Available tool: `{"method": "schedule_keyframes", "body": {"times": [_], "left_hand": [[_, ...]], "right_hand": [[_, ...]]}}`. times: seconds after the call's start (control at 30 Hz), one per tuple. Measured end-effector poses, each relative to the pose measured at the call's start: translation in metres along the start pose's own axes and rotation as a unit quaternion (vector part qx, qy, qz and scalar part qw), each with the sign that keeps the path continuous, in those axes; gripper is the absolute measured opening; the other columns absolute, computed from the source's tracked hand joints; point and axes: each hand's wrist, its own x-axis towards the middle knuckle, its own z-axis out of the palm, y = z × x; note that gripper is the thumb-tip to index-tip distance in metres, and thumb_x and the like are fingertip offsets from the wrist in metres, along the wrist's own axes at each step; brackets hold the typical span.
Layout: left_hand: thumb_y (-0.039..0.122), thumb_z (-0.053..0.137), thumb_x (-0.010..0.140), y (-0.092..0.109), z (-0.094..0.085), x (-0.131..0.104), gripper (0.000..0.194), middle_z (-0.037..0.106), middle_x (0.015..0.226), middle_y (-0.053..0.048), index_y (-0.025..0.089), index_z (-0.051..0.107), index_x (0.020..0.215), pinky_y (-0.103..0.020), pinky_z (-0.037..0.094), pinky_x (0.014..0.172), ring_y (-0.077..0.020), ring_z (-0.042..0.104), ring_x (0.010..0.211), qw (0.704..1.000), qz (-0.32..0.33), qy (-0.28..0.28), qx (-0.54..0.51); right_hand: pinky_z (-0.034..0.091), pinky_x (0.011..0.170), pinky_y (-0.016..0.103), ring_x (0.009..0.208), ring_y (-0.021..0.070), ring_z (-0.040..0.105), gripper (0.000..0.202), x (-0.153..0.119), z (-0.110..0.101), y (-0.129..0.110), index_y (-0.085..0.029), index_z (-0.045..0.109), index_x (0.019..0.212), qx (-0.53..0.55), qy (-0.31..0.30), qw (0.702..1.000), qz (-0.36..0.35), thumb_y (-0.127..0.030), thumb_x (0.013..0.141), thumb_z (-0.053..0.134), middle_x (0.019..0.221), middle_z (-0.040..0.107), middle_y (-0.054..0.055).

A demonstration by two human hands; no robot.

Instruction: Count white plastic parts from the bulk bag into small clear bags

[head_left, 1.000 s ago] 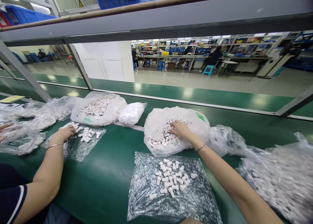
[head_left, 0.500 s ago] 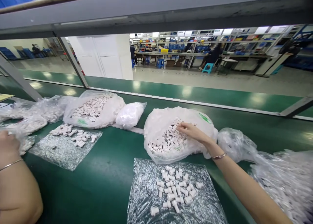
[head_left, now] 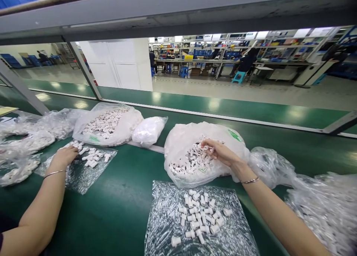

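My left hand [head_left: 66, 155] is low over the white fittings [head_left: 92, 157] on the left clear plastic sheet [head_left: 80, 178]. Its fingers are curled together, and what they hold, if anything, is hidden. My right hand [head_left: 219, 150] reaches over the open bag [head_left: 178, 137] of small white fittings on the right, its fingertips closed on a white fitting [head_left: 206, 147]. Nearer to me, several white fittings [head_left: 200, 215] lie loose on another clear plastic sheet [head_left: 161, 207].
On the green table [head_left: 119, 204], a second open bag [head_left: 128, 125] of fittings stands behind the left sheet, beside a small closed white bag [head_left: 149, 130]. More clear bags lie at far left [head_left: 30, 140] and right [head_left: 326, 207]. A metal beam [head_left: 178, 10] crosses overhead.
My left hand has moved right, from the bags at the far left onto the fittings on the left sheet. My right hand's fingers have spread a little around a white fitting over the bag.
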Motion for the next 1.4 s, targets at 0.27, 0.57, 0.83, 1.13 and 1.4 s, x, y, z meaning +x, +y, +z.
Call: {"method": "schedule_keyframes", "body": {"times": [0.27, 0.57, 0.83, 1.13, 1.4], "left_hand": [[0.032, 0.002, 0.097, -0.007, 0.014, -0.041, 0.062, 0.041, 0.043, 0.006, 0.020, 0.042, 0.050, -0.011, 0.037, 0.047, -0.0030, 0.067, 0.059, 0.999, 0.000, -0.047, 0.022], [0.035, 0.010, 0.089, -0.053, 0.122, -0.079, 0.059, 0.062, 0.068, 0.001, 0.014, 0.061, 0.068, -0.025, 0.049, 0.061, -0.0157, 0.072, 0.091, 0.989, -0.037, -0.114, 0.082], [0.053, 0.017, 0.089, -0.267, 0.233, -0.108, 0.060, 0.055, 0.056, 0.001, 0.037, 0.064, 0.057, -0.032, 0.038, 0.044, -0.0292, 0.073, 0.082, 0.974, -0.014, -0.170, 0.146], [0.049, 0.005, 0.091, -0.192, 0.177, -0.059, 0.066, 0.058, 0.069, -0.001, 0.015, 0.056, 0.067, -0.022, 0.040, 0.055, -0.0120, 0.069, 0.097, 0.944, 0.035, -0.140, 0.298], [0.038, 0.013, 0.100, -0.031, 0.090, -0.012, 0.064, 0.053, 0.082, -0.004, 0.000, 0.062, 0.087, -0.023, 0.036, 0.059, -0.0038, 0.061, 0.092, 0.774, 0.123, -0.300, 0.543]], "right_hand": [[0.040, 0.067, 0.031, 0.074, 0.0245, 0.059, 0.020, 0.016, 0.039, -0.008, -0.018, 0.067, 0.071, -0.201, -0.028, 0.979, 0.006, -0.038, 0.076, 0.068, 0.074, 0.067, 0.009], [0.027, 0.040, 0.023, 0.045, 0.0107, 0.032, 0.056, 0.002, 0.021, -0.001, -0.021, 0.050, 0.078, 0.062, -0.035, 0.997, -0.005, -0.073, 0.091, 0.032, 0.059, 0.044, -0.004], [0.042, 0.055, 0.026, 0.061, 0.0160, 0.054, 0.052, -0.008, 0.028, -0.005, -0.018, 0.063, 0.085, -0.132, -0.032, 0.989, -0.054, -0.055, 0.100, 0.028, 0.071, 0.060, 0.003], [0.046, 0.071, 0.032, 0.085, 0.0289, 0.068, 0.016, -0.005, 0.070, -0.025, -0.012, 0.068, 0.087, -0.416, -0.042, 0.907, -0.041, -0.017, 0.092, 0.054, 0.093, 0.071, 0.017], [0.049, 0.070, 0.028, 0.087, 0.0206, 0.066, 0.031, -0.053, 0.049, -0.057, -0.018, 0.064, 0.105, -0.351, -0.040, 0.931, -0.095, -0.033, 0.104, 0.037, 0.101, 0.069, 0.009]]}}
